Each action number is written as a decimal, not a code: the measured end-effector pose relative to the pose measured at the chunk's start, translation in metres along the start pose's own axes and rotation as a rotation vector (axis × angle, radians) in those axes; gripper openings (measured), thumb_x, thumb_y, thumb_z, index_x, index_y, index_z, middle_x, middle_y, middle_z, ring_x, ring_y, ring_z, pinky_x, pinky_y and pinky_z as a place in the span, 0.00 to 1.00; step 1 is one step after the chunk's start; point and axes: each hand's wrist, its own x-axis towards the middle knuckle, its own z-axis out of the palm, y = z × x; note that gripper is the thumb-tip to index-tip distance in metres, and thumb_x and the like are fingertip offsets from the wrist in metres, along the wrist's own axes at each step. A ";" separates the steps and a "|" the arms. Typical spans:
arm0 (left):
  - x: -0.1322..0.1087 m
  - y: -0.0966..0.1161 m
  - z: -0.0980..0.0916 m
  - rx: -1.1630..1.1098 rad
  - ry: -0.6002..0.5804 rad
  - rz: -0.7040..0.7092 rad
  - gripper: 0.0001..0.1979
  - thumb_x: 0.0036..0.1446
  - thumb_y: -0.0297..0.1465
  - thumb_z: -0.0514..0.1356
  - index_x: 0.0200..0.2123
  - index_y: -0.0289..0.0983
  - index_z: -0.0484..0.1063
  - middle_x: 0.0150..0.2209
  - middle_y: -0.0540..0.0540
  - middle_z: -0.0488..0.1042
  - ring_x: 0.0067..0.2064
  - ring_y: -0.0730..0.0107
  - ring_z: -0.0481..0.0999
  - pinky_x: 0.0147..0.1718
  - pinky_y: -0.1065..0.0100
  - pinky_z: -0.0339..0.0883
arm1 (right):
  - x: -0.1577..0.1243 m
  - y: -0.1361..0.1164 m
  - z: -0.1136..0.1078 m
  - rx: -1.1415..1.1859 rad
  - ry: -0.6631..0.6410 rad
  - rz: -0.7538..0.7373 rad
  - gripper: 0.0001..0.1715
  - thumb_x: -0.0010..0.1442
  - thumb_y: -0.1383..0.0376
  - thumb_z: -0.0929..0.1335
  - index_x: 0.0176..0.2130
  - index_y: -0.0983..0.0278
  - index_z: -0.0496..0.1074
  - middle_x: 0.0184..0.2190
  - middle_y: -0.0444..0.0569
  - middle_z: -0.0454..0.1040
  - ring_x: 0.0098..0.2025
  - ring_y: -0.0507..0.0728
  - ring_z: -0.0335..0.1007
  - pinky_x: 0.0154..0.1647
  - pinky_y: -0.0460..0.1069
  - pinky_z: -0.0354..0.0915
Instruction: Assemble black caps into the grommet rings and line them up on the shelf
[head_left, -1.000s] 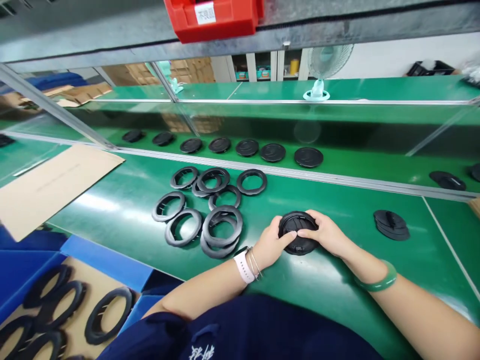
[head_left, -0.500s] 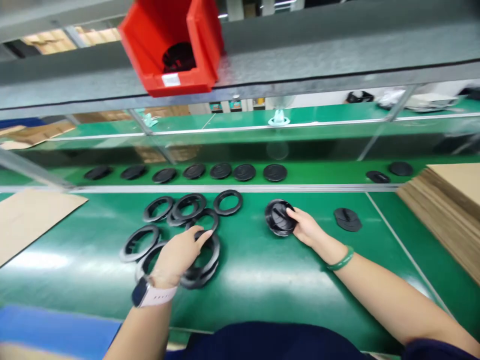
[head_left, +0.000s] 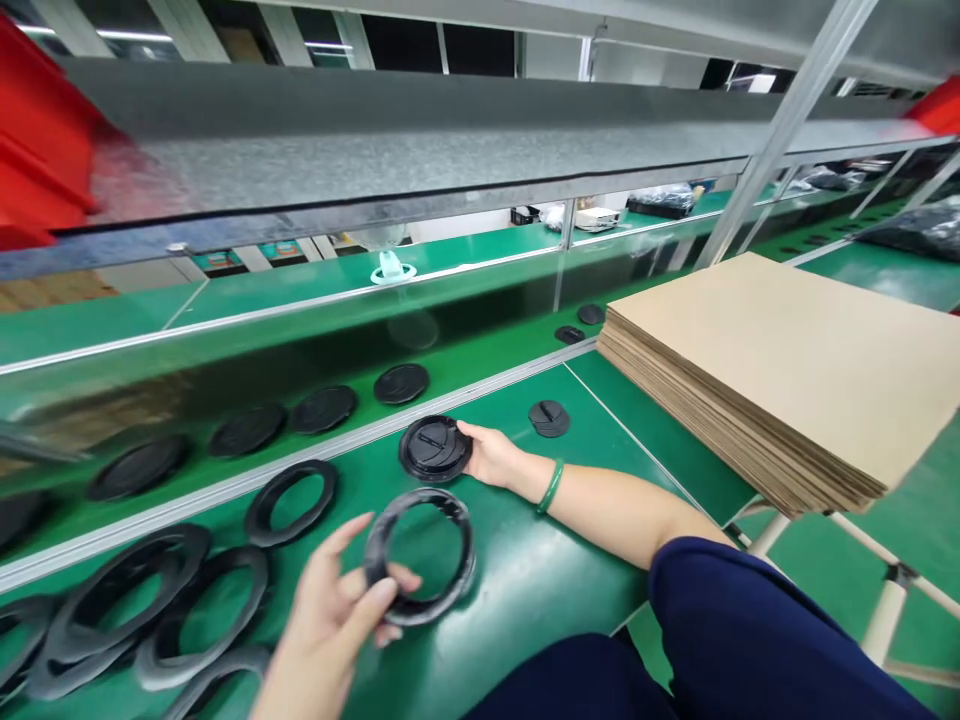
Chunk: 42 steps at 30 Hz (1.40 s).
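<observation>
My left hand (head_left: 330, 620) is closed on a black plastic ring (head_left: 421, 553), held by its near rim just above the green bench. My right hand (head_left: 491, 455) grips the edge of a black round assembled cover (head_left: 433, 449) that lies flat on the bench near the metal rail. Several more black rings (head_left: 150, 600) lie loose at the lower left. One ring (head_left: 292, 500) sits apart between them and the cover.
Several black discs (head_left: 322, 408) sit in a row on the conveyor belt beyond the rail. A small stack of black caps (head_left: 549, 418) lies right of the cover. A tall stack of cardboard sheets (head_left: 787, 370) fills the right. A grey shelf (head_left: 375, 150) hangs overhead.
My left hand has lifted one ring off the pile and brought it toward me. My right hand has slid the cover toward the rail. My head has turned right.
</observation>
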 end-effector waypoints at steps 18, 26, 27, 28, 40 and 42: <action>0.033 -0.071 0.034 -0.212 -0.478 -0.147 0.25 0.49 0.42 0.71 0.45 0.36 0.68 0.42 0.40 0.78 0.35 0.68 0.75 0.33 0.68 0.68 | 0.071 -0.127 -0.016 -1.434 0.268 -0.630 0.20 0.60 0.72 0.69 0.51 0.62 0.76 0.62 0.49 0.67 0.70 0.60 0.48 0.73 0.59 0.34; 0.031 -0.066 0.033 -0.241 -0.405 -0.194 0.26 0.42 0.40 0.75 0.41 0.36 0.71 0.40 0.42 0.79 0.35 0.67 0.76 0.34 0.69 0.68 | 0.007 -0.166 -0.045 -1.892 0.533 -0.451 0.10 0.63 0.67 0.69 0.42 0.62 0.80 0.46 0.50 0.79 0.51 0.59 0.72 0.56 0.51 0.63; 0.031 -0.065 0.033 -0.236 -0.406 -0.200 0.26 0.42 0.41 0.74 0.41 0.36 0.72 0.40 0.42 0.79 0.35 0.67 0.76 0.34 0.69 0.68 | -0.010 -0.163 -0.049 -1.922 0.602 -0.425 0.09 0.62 0.64 0.70 0.40 0.63 0.81 0.40 0.51 0.80 0.46 0.60 0.74 0.51 0.52 0.65; 0.031 -0.064 0.033 -0.228 -0.411 -0.207 0.25 0.44 0.42 0.73 0.41 0.36 0.72 0.40 0.42 0.79 0.35 0.67 0.76 0.33 0.68 0.69 | -0.027 -0.158 -0.055 -1.947 0.668 -0.395 0.10 0.61 0.61 0.71 0.36 0.64 0.81 0.35 0.52 0.79 0.41 0.61 0.74 0.47 0.53 0.67; 0.043 -0.064 0.025 -0.167 -0.087 -0.059 0.22 0.42 0.32 0.73 0.39 0.37 0.68 0.38 0.45 0.80 0.43 0.63 0.80 0.47 0.64 0.72 | -0.064 -0.046 -0.057 -2.005 0.119 -0.733 0.15 0.60 0.66 0.74 0.48 0.63 0.79 0.45 0.53 0.74 0.47 0.61 0.66 0.52 0.57 0.67; 0.044 -0.066 0.024 -0.148 -0.043 -0.041 0.23 0.41 0.31 0.72 0.40 0.38 0.66 0.37 0.45 0.80 0.43 0.62 0.80 0.48 0.61 0.72 | -0.063 -0.041 -0.057 -1.956 0.085 -0.783 0.14 0.58 0.67 0.75 0.46 0.63 0.80 0.47 0.54 0.74 0.49 0.62 0.66 0.54 0.58 0.66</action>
